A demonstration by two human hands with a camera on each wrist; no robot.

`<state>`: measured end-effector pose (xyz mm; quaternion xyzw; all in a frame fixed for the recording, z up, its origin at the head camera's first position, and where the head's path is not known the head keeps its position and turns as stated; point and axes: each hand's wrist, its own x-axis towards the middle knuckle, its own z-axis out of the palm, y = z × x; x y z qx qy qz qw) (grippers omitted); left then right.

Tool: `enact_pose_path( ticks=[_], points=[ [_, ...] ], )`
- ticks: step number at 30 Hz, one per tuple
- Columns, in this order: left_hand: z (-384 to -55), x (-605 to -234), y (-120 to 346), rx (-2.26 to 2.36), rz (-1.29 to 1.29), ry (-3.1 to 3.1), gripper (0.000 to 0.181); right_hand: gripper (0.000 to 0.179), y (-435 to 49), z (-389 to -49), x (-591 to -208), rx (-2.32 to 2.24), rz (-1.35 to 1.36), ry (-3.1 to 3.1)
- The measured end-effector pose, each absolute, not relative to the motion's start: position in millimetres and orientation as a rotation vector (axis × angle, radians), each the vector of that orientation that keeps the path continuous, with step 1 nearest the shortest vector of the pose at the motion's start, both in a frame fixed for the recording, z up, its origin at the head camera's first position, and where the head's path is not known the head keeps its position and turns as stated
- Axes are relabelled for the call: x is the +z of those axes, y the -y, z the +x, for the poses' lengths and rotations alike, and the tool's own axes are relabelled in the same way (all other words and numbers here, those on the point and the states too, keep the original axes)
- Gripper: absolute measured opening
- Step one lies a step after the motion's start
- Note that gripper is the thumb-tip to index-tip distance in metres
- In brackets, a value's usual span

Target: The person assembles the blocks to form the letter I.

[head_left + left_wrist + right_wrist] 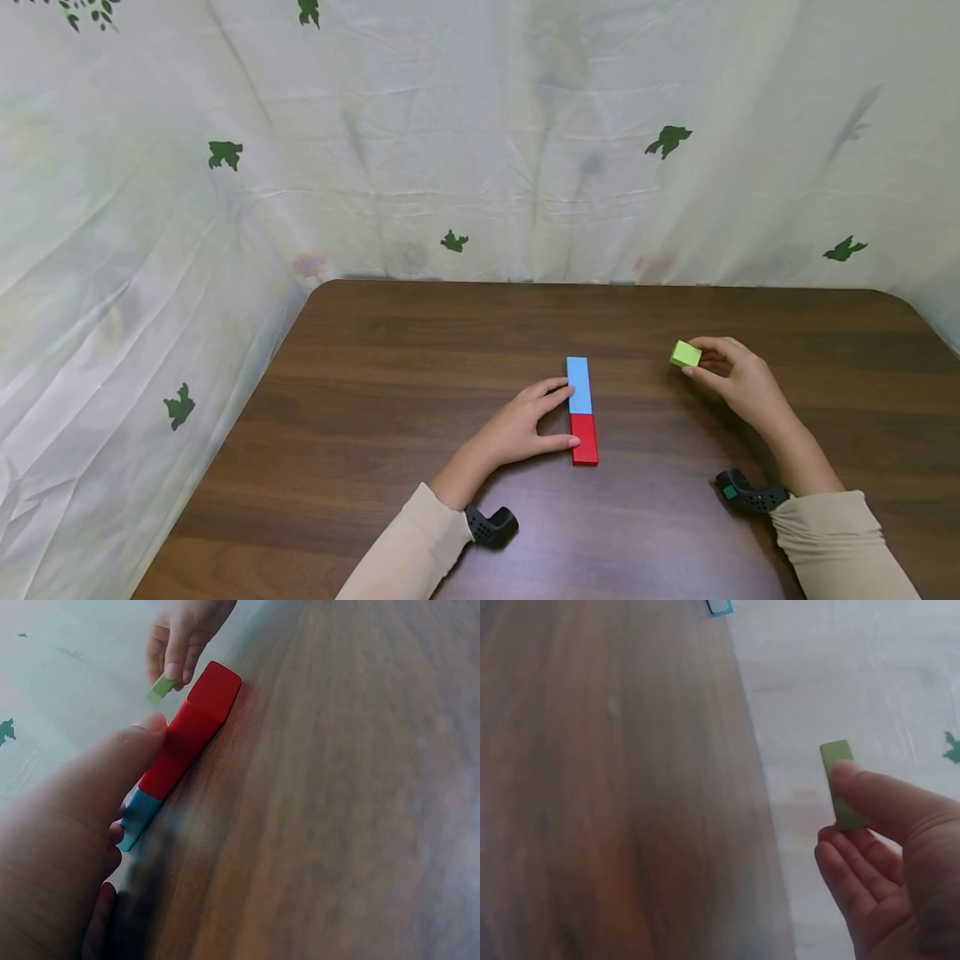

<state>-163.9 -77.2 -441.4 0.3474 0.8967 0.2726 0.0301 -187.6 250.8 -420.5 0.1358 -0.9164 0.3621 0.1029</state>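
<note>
A light blue block and a red block lie end to end on the table, forming one straight bar. Along its left side rests my left hand, thumb tip at the red block and fingertips at the blue one, not wrapped around either. In the left wrist view the red block is nearer and the blue block partly hidden by the hand. To the right, my right hand pinches a light green block between thumb and fingers. The right wrist view shows this green block held above the table.
The brown wooden table has its back edge against a pale curtain with green leaf shapes. Black bands with small devices sit on both wrists. The blue block's end shows at the top of the right wrist view.
</note>
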Motion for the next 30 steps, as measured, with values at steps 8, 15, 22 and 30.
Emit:
enact_pose_path(
  ticks=[8, 15, 22, 30],
  points=[
    [-165, -441, 77, 0.854, 1.078, -2.765, 0.068, 0.037, -238, -193, -411, 1.124, 0.438, 2.647],
    [-165, -440, 76, 0.869, 1.104, -2.767, 0.067, 0.036, -228, -198, -405, 1.126, 0.518, 2.597],
    [-165, -440, 77, 0.862, 1.094, -2.762, 0.067, 0.038, -217, -207, -401, 1.192, 0.553, 2.588],
    [-164, -441, 77, 0.854, 1.090, -2.762, 0.068, 0.037, -201, -216, -397, 1.257, 0.571, 2.575]
  ],
)
